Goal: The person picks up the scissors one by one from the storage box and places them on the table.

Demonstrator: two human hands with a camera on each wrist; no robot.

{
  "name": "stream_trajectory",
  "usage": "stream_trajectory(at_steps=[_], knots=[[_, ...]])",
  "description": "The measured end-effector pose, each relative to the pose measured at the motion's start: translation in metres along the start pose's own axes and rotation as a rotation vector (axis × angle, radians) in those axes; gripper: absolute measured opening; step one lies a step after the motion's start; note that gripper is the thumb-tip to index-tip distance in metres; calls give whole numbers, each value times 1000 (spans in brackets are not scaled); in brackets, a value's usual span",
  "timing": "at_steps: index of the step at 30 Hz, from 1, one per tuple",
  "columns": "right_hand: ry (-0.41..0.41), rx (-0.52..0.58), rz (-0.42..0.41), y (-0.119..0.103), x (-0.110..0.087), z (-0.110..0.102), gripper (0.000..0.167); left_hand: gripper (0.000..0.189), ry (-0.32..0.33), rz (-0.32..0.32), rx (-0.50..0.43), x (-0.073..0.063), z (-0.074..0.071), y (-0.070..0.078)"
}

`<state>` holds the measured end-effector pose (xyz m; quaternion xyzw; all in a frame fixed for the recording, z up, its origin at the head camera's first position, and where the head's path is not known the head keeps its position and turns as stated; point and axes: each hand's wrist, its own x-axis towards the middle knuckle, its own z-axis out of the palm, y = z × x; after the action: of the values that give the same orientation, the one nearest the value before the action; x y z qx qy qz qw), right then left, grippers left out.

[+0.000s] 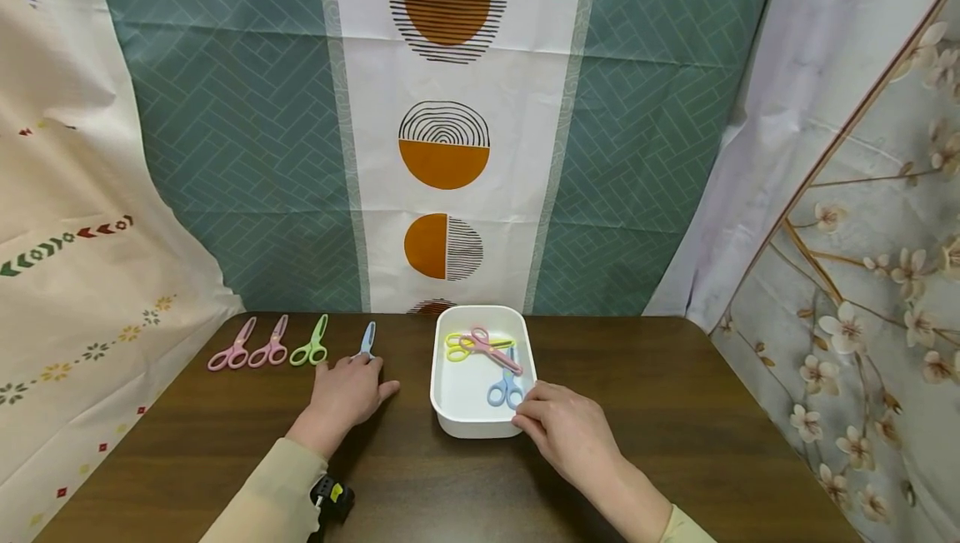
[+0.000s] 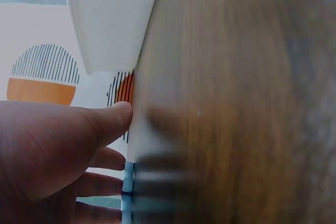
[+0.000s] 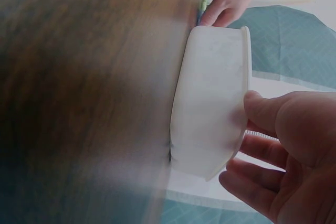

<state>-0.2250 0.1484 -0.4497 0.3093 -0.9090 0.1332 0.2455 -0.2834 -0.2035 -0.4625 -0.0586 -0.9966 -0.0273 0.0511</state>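
My left hand [image 1: 347, 394] reaches down to a pair of blue scissors [image 1: 367, 339] on the table, its fairly straight fingers resting on the handles and covering most of them. The thumb stands out to the side, apart from the scissors. In the left wrist view, fingertips touch the blue scissors [image 2: 127, 178]. At the near right corner of a white plastic tray [image 1: 477, 426], my right hand [image 1: 566, 428] holds the rim between thumb and fingers. Yellow scissors [image 1: 456, 348], pink scissors [image 1: 491, 350] and another blue pair [image 1: 506, 389] lie inside, partly overlapping.
Left of my left hand, green scissors [image 1: 309, 349] and two pink pairs [image 1: 274, 343] [image 1: 238, 347] lie in a row on the dark wooden table [image 1: 420, 493]. A patterned curtain [image 1: 450, 260] hangs behind the table's far edge, with printed cloths at both sides.
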Motion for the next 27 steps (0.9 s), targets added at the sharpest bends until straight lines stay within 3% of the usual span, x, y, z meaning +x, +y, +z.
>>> stream_trajectory(at_steps=[19, 27], knots=[[0, -6, -5, 0, 0, 1, 7, 55, 8, -30, -14, 10, -1, -20], [3, -8, -10, 0, 1, 1, 7, 57, -25, -46, -34, 12, -2, -27]])
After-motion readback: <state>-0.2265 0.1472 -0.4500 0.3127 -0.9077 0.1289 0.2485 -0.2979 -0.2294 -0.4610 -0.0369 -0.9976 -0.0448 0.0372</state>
